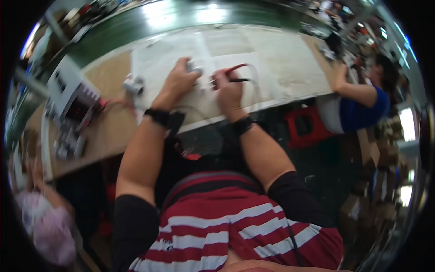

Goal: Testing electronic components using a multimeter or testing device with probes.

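Observation:
My left hand (178,83) is closed round a small grey-white part (194,68), whose kind is too blurred to tell. Beside it, my right hand (229,94) grips a pair of test probes, one with a red handle (237,67) and one with a black handle (240,80). The probe tips point left toward the part; whether they touch it cannot be made out. A thin lead (256,88) loops down from the probes. Left of my left hand, a similar white part (133,84) rests on the pale sheet covering the table (283,63).
A white box-shaped instrument (74,93) with a red display stands at the table's left, with red leads (108,102). Several grey-white parts (70,141) lie nearby. A person in blue (364,109) works at right near a red stool (304,127); another in pink (52,226) is lower left.

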Tool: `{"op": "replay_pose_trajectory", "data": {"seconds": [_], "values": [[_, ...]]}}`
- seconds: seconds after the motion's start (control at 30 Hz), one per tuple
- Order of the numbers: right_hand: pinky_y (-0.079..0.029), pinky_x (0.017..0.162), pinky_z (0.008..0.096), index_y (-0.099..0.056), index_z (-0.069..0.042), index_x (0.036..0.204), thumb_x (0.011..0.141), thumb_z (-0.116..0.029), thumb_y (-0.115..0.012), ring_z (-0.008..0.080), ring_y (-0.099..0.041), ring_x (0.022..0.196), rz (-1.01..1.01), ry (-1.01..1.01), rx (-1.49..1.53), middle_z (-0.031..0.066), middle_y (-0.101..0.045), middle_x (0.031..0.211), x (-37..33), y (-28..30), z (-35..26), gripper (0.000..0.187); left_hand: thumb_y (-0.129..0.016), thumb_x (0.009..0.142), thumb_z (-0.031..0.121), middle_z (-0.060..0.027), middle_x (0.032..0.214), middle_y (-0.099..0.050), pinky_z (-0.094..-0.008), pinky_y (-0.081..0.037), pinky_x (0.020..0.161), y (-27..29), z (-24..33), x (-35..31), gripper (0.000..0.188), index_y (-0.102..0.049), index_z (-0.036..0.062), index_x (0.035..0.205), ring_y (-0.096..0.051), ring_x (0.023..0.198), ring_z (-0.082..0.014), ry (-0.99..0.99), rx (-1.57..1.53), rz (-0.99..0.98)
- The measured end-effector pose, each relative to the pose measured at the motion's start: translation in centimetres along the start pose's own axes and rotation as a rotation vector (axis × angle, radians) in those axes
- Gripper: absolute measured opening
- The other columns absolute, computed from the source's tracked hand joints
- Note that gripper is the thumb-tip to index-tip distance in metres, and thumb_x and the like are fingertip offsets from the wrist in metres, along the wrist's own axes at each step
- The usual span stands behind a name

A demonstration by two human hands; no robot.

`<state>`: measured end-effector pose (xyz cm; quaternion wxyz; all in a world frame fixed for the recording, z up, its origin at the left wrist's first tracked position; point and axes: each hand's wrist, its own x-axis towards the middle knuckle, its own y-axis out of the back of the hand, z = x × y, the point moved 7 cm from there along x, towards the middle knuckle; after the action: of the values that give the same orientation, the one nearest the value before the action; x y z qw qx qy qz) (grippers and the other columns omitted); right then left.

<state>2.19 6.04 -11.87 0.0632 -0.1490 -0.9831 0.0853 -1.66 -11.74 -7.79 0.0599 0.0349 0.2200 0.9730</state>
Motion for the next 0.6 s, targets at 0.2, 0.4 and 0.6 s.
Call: {"op": "replay_pose_trajectory", "data": {"seconds": [0.2, 0.4, 0.6], "values": [[-0.055, 0.059, 0.0293, -0.065, -0.001, 0.101, 0.1, -0.011, -0.064, 0.0181, -0.068, 0.07, 0.019, 0.018, 0.199, 0.0134, -0.073, 0.088, -0.1, 0.0, 0.5, 0.01, -0.063, 0.084, 0.024, -0.0314, 0.109, -0.068, -0.0447, -0.053, 0.092, 2.2, -0.2, -4.0, 0.051, -0.054, -0.0005, 0.128, -0.068, 0.103, -0.0447, -0.004, 0.199, -0.006], [-0.053, 0.06, 0.0291, -0.064, -0.001, 0.1, 0.1, -0.009, -0.063, 0.0171, -0.067, 0.072, -0.06, -0.014, 0.154, 0.0115, -0.072, 0.088, -0.3, -0.6, 0.0, 0.008, -0.067, 0.09, 0.025, -0.0047, 0.088, -0.062, -0.0278, -0.045, 0.049, 10.4, -5.1, -10.1, 0.038, -0.06, 0.0031, 0.12, -0.056, 0.061, -0.0132, 0.205, -0.455, 0.286], [-0.05, 0.06, 0.0273, -0.066, -0.004, 0.096, 0.103, -0.018, -0.06, 0.0115, -0.062, 0.069, -0.106, -0.104, 0.153, 0.0035, -0.068, 0.081, 1.0, 0.3, 2.6, 0.017, -0.065, 0.097, 0.028, -0.0082, 0.084, -0.063, -0.032, -0.053, 0.059, 15.8, -9.3, -8.7, 0.031, -0.063, -0.0014, 0.107, -0.065, 0.073, -0.0193, 0.34, -0.247, 0.301]]}}
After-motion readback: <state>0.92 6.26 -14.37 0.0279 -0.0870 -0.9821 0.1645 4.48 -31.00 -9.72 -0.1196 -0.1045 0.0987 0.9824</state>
